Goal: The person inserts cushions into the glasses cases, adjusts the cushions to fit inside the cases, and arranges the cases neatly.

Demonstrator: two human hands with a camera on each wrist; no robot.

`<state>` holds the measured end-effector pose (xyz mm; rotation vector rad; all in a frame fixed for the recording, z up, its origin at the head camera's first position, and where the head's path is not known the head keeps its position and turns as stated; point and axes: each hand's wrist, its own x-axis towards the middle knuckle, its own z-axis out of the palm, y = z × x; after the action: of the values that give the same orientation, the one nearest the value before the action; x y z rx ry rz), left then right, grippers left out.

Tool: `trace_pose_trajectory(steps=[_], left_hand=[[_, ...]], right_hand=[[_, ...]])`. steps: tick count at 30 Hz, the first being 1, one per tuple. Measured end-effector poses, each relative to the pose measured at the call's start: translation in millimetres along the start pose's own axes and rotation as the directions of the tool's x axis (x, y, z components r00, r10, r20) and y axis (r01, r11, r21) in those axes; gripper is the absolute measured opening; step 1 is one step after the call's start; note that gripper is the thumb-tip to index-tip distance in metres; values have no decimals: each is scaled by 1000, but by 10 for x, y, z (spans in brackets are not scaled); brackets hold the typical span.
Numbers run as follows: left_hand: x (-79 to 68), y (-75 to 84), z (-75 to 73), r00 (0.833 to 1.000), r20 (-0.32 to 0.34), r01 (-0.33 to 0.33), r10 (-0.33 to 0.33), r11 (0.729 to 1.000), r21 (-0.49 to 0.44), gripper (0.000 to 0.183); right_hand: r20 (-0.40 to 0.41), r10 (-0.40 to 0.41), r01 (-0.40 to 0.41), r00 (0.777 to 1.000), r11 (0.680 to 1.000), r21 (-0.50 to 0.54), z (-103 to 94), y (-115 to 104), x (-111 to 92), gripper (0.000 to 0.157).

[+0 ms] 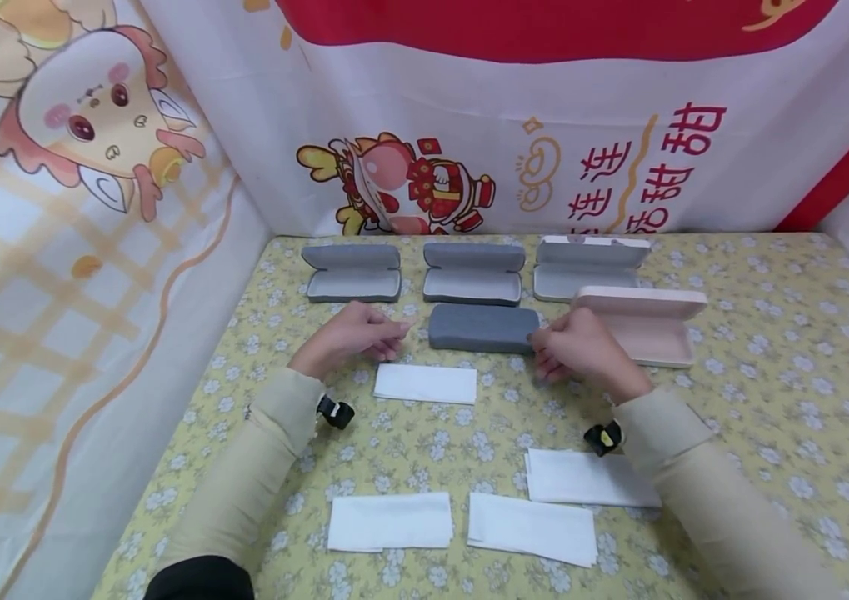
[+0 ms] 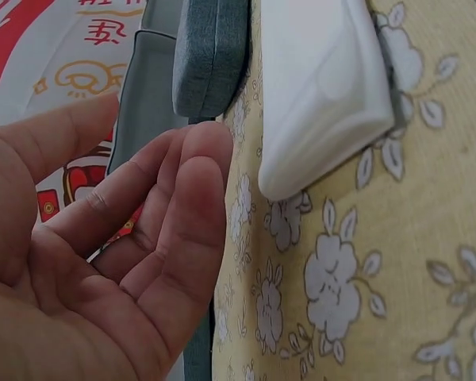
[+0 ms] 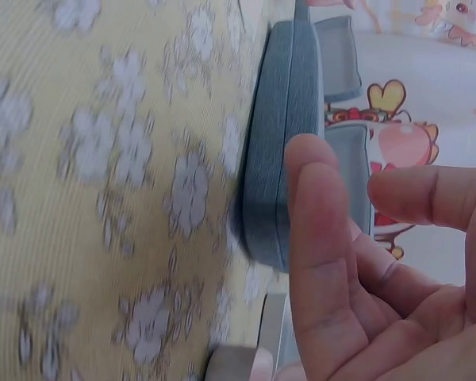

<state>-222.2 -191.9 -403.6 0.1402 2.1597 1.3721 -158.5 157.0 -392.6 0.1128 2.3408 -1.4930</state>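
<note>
A closed blue-grey glasses case (image 1: 482, 327) lies in the middle of the table. At its right end is my right hand (image 1: 574, 346); in the right wrist view the loosely bent fingers (image 3: 321, 230) overlap the case (image 3: 282, 143), and the thumb stands apart from them. I cannot tell whether they touch the case. My left hand (image 1: 367, 332) hovers left of the case, its fingers (image 2: 194, 206) loosely bent with nothing between them. Just in front lies a folded white cloth (image 1: 426, 383), close to the left hand.
Behind stand three opened cases, two grey (image 1: 352, 286) (image 1: 472, 286) and one with a pale patterned lid (image 1: 589, 282). An opened pink case (image 1: 652, 337) sits beyond the right hand. More folded white cloths (image 1: 390, 522) (image 1: 531, 527) (image 1: 589, 477) lie nearer, one partly under the right forearm.
</note>
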Motion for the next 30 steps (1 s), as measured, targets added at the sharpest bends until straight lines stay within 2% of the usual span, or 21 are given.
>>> trace_pose_trajectory(steps=[9, 16, 23, 26, 30], left_hand=[[-133, -69, -67, 1000, -23, 11, -10, 999, 52, 39], [-157, -118, -91, 999, -34, 32, -30, 998, 60, 38], [-236, -168, -145, 1000, -20, 5, -3, 996, 91, 39], [-256, -190, -159, 1000, -27, 0, 2, 996, 93, 33], [-262, -188, -139, 999, -39, 27, -23, 995, 95, 19]], right_hand=[[49, -29, 29, 998, 1000, -7, 179, -46, 29, 31], [100, -39, 45, 994, 997, -60, 377, -107, 67, 34], [148, -73, 92, 986, 988, -123, 593, -246, 103, 32], [158, -74, 96, 985, 986, -136, 654, -276, 119, 31], [150, -69, 93, 986, 983, -159, 689, -267, 142, 26]])
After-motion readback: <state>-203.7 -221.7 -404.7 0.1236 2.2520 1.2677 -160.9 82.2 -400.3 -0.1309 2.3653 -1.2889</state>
